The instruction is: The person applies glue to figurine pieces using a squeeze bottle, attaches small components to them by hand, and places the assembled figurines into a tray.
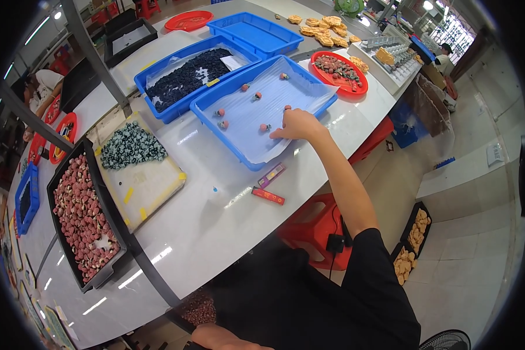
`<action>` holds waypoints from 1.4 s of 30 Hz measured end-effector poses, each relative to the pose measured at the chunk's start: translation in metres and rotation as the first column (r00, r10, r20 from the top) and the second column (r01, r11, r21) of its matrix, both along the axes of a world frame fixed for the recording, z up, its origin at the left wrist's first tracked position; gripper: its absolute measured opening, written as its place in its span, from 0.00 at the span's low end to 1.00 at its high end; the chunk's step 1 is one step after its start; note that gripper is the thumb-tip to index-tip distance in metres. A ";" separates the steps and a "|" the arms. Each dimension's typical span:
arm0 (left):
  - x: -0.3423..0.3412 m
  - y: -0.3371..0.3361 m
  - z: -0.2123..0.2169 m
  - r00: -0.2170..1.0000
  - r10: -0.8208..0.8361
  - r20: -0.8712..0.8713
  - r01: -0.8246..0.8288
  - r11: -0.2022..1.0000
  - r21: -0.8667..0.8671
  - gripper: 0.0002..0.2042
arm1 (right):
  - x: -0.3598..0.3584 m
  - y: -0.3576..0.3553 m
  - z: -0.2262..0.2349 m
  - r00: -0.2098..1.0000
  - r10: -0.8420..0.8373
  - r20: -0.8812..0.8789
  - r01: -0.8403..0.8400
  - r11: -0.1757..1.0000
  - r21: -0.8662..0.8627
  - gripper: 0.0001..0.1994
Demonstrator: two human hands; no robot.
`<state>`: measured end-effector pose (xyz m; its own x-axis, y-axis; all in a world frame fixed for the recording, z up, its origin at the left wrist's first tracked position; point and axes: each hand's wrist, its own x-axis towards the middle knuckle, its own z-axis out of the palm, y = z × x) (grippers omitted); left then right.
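Observation:
My right hand is over the right side of a blue tray lined with a pale sheet. Its thumb stands apart from the bent fingers, with no object visible between them. Close to the thumb tip lies a small pink-and-dark piece; a similar piece shows at the far edge of the hand, partly hidden. Several more such pieces are scattered across the liner. At the bottom edge, my left hand is low by my lap, its fingers out of sight, near a container of small reddish-brown bits.
A black tray of pink-and-cream pieces and a board with grey-green pieces are on the left. Behind stand a blue tray of dark bits and a red plate. Two small boxes lie near the table edge. A red stool stands below.

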<state>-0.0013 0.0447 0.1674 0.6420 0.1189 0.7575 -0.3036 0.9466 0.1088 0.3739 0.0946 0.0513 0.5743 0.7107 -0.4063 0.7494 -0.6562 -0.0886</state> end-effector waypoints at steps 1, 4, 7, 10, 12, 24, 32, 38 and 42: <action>0.000 -0.001 0.000 1.000 -0.013 -0.005 0.013 1.000 -0.012 0.07 | 0.002 -0.001 -0.003 1.000 0.005 0.009 -0.005 1.000 0.008 0.37; -0.002 -0.002 0.001 0.999 -0.018 -0.031 0.017 0.999 -0.039 0.07 | 0.000 0.000 0.000 1.000 0.011 0.003 -0.011 1.000 0.012 0.37; 0.001 -0.001 0.001 1.000 -0.008 -0.010 0.008 0.999 -0.031 0.07 | 0.000 -0.002 0.000 1.000 0.019 0.004 -0.020 0.999 0.028 0.37; -0.003 -0.005 0.001 0.993 0.073 -0.097 -0.077 0.996 -0.041 0.07 | 0.006 -0.007 -0.014 0.996 0.045 0.076 -0.056 0.987 0.149 0.31; -0.005 -0.006 0.002 0.989 0.098 -0.108 -0.102 0.994 -0.031 0.07 | 0.008 -0.010 -0.021 0.989 0.054 0.138 -0.087 0.966 0.245 0.26; -0.016 -0.002 0.006 0.967 0.197 -0.163 -0.186 0.979 0.080 0.06 | 0.005 -0.008 -0.017 0.991 0.057 0.120 -0.084 0.969 0.233 0.26; -0.015 0.001 0.005 0.981 0.141 -0.136 -0.133 0.989 0.060 0.04 | 0.006 -0.008 -0.017 0.991 0.045 0.122 -0.073 0.970 0.230 0.26; -0.014 -0.002 0.006 0.971 0.158 -0.178 -0.151 0.987 0.053 0.05 | 0.004 -0.009 -0.017 0.991 0.046 0.127 -0.077 0.965 0.251 0.25; -0.015 0.002 0.005 0.972 0.160 -0.175 -0.146 0.985 0.094 0.04 | 0.005 -0.008 -0.017 0.991 0.046 0.124 -0.075 0.967 0.243 0.25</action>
<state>-0.0160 0.0467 0.1728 0.7480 0.1701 0.6415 -0.4124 0.8765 0.2484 0.3785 0.0863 0.0341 0.5597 0.8156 -0.1471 0.8019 -0.5777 -0.1521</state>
